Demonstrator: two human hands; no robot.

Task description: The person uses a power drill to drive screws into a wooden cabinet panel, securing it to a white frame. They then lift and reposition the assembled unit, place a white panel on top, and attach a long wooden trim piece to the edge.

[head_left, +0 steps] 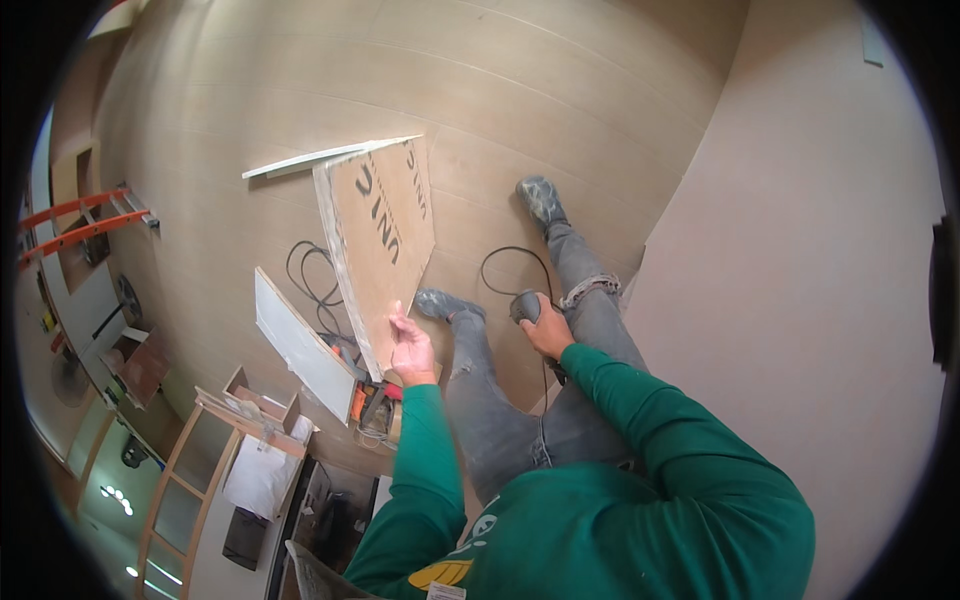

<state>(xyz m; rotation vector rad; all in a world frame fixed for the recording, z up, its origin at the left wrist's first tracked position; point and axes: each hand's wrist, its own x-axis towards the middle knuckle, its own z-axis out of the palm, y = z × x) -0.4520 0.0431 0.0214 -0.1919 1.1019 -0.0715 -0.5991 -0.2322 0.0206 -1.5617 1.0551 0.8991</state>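
Observation:
My right hand (546, 332) is closed around a dark, rounded corded power tool (523, 307), held by my right thigh. I cannot tell its exact kind, since the hand hides part of it. Its black cord (515, 249) loops out over the floor. To the left, my left hand (412, 352) is open, palm partly up and fingers stretched. It is at the near end of a large light-brown wooden panel (385, 225) with dark printing and a pale edge. Whether the fingers touch the panel is unclear.
A white board (305, 345) stands left of the panel, and a pale strip (318, 158) lies at its far end. Black cable (315, 275) coils between them. Tools (368, 400) lie near my left forearm. An orange ladder (85, 220) is at far left; a pale wall (790, 250) rises at right.

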